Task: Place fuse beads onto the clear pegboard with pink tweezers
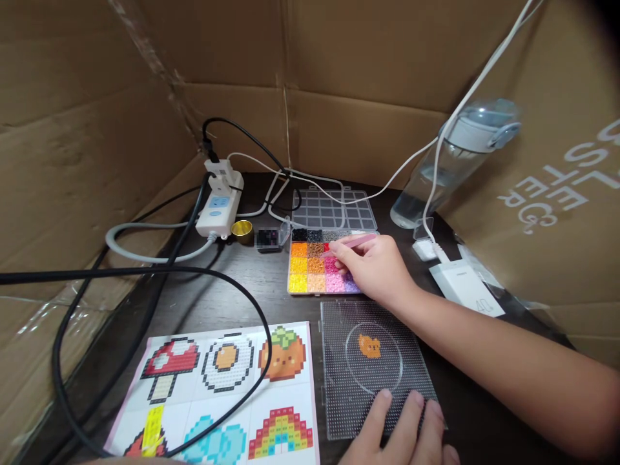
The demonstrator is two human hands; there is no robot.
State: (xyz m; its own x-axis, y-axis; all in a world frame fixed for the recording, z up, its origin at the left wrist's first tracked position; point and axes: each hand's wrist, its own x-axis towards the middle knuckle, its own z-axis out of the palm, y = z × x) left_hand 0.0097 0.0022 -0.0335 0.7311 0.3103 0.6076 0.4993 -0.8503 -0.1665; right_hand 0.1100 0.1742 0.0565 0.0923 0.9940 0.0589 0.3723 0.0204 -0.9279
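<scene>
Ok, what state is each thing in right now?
Right hand, gripping tweezers
Left hand, resting on pegboard
Pegboard, partly beaded
Bead box, open, filled
Bottle, capped
Power strip, plugs inserted
4G device, plugged in
Sheet, flat, partly behind black cable
Black case, too blurred to tell

Brown cardboard walls (pixel 358 45) enclose a dark tabletop (pixel 256 268) on which a white power strip (pixel 217 213) sits near a small gold-coloured round container (pixel 242 228), black cables (pixel 97 276) loop across the left, and a clear water bottle (pixel 429 184) stands behind a white device (pixel 465 287) marked 4G.
</scene>
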